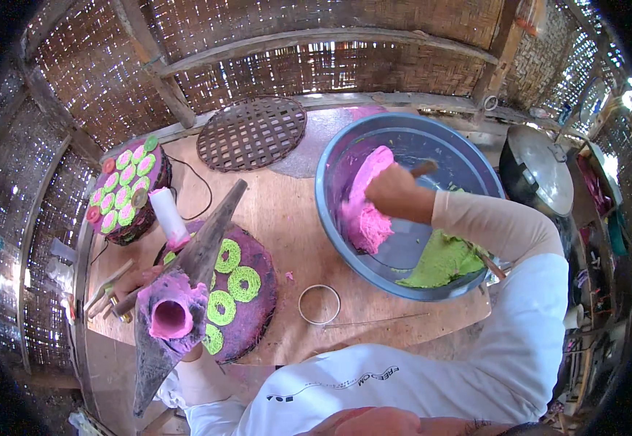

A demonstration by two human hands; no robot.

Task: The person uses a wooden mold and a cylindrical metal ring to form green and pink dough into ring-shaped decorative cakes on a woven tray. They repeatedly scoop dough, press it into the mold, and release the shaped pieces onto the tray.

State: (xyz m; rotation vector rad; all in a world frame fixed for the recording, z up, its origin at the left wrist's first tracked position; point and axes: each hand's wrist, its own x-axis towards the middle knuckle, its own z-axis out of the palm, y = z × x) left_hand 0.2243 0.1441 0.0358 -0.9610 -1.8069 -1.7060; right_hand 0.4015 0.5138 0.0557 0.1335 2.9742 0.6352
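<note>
My left hand (pixel 138 282) is closed around a dark wooden dough press (pixel 221 218), a long bar with a pink-smeared round opening. A white cylinder (pixel 167 214) with pink dough on its end sticks out beside the bar. Below it lies a round purple-stained board (pixel 258 320) with green dough rings (pixel 243 283). Inside the big blue basin (pixel 410 131), my right hand (pixel 396 192) grips a wooden-handled spatula (pixel 423 168), its far part hidden by dough. Pink dough (pixel 368 227) is under that hand, and green dough (pixel 443 260) lies at the basin's near right.
At the far left, a second round board (pixel 158 178) carries green and pink rings. A woven tray (pixel 252 134) lies at the back. A metal hoop (pixel 319 304) rests on the wooden table (pixel 287 225) near me. A lidded metal pot (pixel 541 171) stands right of the basin.
</note>
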